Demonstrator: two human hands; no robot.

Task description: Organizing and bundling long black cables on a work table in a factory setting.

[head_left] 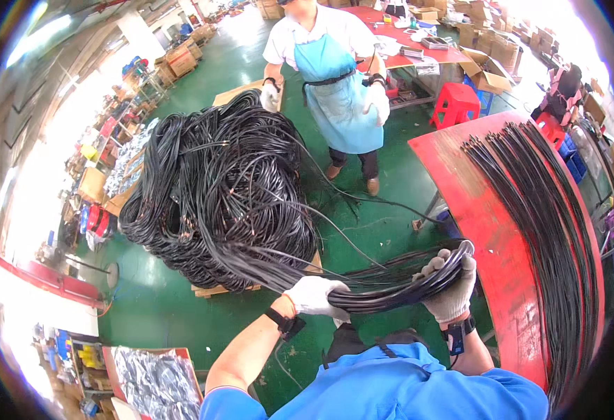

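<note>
A thick bundle of black cables (pixel 391 299) stretches between my two hands in front of my body. My left hand (pixel 314 295), in a white glove, is closed around the bundle on its left side. At the bend where the cables loop back, my right hand (pixel 455 290), also gloved, grips them with fingers curled. From my left hand the strands trail back to a big heap of coiled black cables (pixel 216 182), which rests on a wooden pallet (pixel 223 290). One loose cable runs from the heap across the floor toward the right.
To my right stands a red table (pixel 475 203) with long black cables (pixel 531 203) laid lengthwise on it. A co-worker in a blue apron (pixel 335 84) stands beyond the heap. Red stools (pixel 455 105) and another table are behind. Plastic-wrapped goods (pixel 156 381) lie at the lower left.
</note>
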